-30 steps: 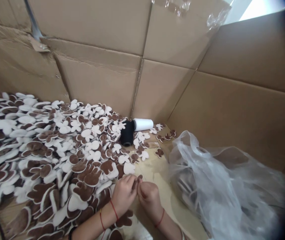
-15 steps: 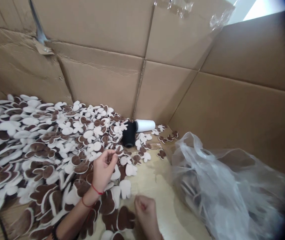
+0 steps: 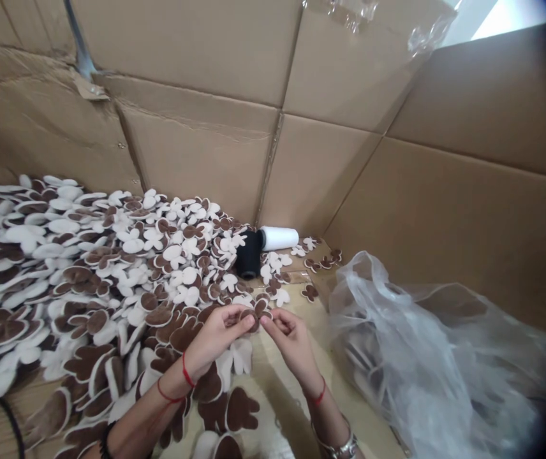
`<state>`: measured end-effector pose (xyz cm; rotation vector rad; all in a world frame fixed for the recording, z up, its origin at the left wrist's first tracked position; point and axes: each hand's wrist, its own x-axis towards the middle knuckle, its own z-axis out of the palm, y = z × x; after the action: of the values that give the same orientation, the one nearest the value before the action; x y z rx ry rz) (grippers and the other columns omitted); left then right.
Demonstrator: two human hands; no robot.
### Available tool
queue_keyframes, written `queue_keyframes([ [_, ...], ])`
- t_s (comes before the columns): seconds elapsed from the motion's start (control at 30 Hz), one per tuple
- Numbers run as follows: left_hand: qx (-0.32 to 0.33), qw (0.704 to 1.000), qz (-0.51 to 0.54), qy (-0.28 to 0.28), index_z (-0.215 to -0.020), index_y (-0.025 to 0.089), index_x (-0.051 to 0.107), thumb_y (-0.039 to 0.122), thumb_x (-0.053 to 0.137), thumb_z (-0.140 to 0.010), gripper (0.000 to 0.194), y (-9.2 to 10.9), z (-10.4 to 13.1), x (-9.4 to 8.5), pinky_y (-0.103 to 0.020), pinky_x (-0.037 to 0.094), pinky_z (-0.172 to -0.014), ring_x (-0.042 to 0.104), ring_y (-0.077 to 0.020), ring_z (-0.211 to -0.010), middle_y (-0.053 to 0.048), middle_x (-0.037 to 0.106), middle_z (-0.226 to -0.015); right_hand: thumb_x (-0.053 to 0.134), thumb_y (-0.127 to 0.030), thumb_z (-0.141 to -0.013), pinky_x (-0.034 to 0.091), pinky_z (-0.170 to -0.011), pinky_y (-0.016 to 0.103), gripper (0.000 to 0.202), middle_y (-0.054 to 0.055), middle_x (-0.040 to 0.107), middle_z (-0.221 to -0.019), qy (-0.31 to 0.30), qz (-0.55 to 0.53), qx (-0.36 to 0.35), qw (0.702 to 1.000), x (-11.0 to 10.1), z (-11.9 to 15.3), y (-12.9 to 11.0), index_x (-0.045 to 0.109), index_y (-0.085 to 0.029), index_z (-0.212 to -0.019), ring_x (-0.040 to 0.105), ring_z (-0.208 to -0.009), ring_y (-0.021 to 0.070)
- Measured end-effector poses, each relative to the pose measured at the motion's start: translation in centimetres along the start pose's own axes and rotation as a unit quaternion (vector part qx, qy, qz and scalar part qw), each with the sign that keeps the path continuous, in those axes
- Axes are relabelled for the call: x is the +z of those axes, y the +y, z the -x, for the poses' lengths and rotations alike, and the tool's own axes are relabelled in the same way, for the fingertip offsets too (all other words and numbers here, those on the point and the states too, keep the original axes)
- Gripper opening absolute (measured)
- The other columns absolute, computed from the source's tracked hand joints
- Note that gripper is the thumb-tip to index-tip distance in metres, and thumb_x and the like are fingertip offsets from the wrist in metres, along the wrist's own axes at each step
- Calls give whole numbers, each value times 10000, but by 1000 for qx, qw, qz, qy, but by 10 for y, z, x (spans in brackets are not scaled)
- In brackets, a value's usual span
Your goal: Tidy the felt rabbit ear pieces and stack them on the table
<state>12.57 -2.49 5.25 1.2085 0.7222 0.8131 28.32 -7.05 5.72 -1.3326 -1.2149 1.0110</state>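
Note:
Between my two hands is a small brown fabric cutout [image 3: 260, 308] with rounded lobes and a pale edge. My left hand [image 3: 222, 331] pinches its left side between thumb and fingers. On the other side, my right hand [image 3: 291, 341] grips it in the same way. Below the hands, larger brown cutouts [image 3: 242, 409] lie on the pale surface. A big heap of brown and white cutouts [image 3: 129, 245] spreads to the left, its near pieces partly hidden behind my left forearm.
Behind the hands stand a black thread cone [image 3: 249, 255] and a white thread cone [image 3: 280, 238] lying on its side. A clear plastic bag [image 3: 411, 344] with pieces inside sits at the right. Cardboard walls [image 3: 196, 146] rise behind, and a few small cutouts [image 3: 323, 262] lie near the corner.
My left hand has moved right and slightly down, bringing the small brown cutout away from the heap. The right hand has risen from the lower middle and now grips the cutout too.

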Motion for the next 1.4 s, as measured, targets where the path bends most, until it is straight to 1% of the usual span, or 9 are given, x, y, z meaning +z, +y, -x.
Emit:
queue_keyframes([
  [0.17, 15, 997, 10, 69, -715, 113, 676, 355, 728, -721, 247, -3, 0, 2, -183, 382, -565, 498, -83, -600, -3, 602, -636, 680, -359, -717, 200, -515, 243, 290, -46, 367, -525, -8, -67, 36, 997, -2, 4, -5, 558, -142, -568, 286, -526, 80],
  [0.4, 45, 977, 88, 191, -745, 145, 732, 348, 765, -668, 220, -7, 4, 15, -186, 427, -658, 534, -100, -683, -13, 678, -715, 704, -323, -669, 287, -535, 235, 253, -33, 443, -509, 45, -273, 63, 959, 25, 12, 14, 575, -155, -530, 343, -525, 85],
  [0.53, 51, 983, 44, 173, -757, 152, 738, 353, 742, -696, 211, -4, 3, 10, -193, 440, -651, 549, -111, -681, -21, 688, -721, 690, -377, -706, 342, -567, 250, 270, -15, 485, -542, 33, -227, 48, 972, 18, 7, 14, 626, -152, -570, 383, -549, 100],
  [0.67, 54, 986, -45, 152, -790, 145, 732, 361, 711, -732, 224, -2, 1, 2, -206, 447, -644, 575, -127, -682, -40, 703, -756, 685, -414, -734, 349, -572, 240, 270, 2, 565, -649, -12, -125, 12, 992, -2, -3, 0, 702, -150, -789, 434, -598, 107],
  [0.8, 38, 990, -133, 37, -735, 124, 712, 410, 639, -791, 301, -5, -2, -5, -213, 433, -599, 564, -130, -622, -47, 677, -677, 738, -408, -688, 320, -510, 220, 290, -15, 546, -580, -81, -103, 43, 990, -4, -15, 2, 671, -133, -751, 429, -520, 83],
  [1.03, 3, 979, -194, -60, -721, 114, 633, 458, 620, -787, 351, -22, -12, -17, -191, 356, -506, 483, -91, -524, -10, 587, -608, 711, -491, -698, 304, -472, 208, 370, -24, 522, -514, -106, -131, 59, 984, 0, -26, 23, 656, -126, -717, 416, -471, 74],
  [1.1, -15, 988, -146, -52, -742, 117, 609, 491, 637, -764, 376, -24, -13, -16, -181, 333, -475, 433, -71, -478, 21, 531, -565, 645, -528, -751, 331, -498, 215, 397, -12, 542, -563, -81, -129, 36, 988, -3, -26, 25, 678, -133, -774, 440, -515, 86],
  [1.23, -36, 998, -29, 53, -755, 132, 566, 529, 711, -674, 430, -21, -13, -7, -203, 426, -551, 525, -89, -546, 3, 577, -641, 703, -522, -690, 334, -522, 225, 381, -18, 520, -564, -18, -104, 10, 994, -4, -22, 34, 660, -144, -685, 424, -547, 95],
  [1.4, -75, 996, -46, 24, -711, 135, 540, 537, 689, -682, 430, -22, -13, -7, -202, 393, -530, 497, -86, -527, 27, 521, -597, 737, -494, -655, 304, -513, 229, 367, -29, 503, -527, -51, -125, 41, 990, 6, -17, 43, 629, -144, -624, 395, -522, 90],
])
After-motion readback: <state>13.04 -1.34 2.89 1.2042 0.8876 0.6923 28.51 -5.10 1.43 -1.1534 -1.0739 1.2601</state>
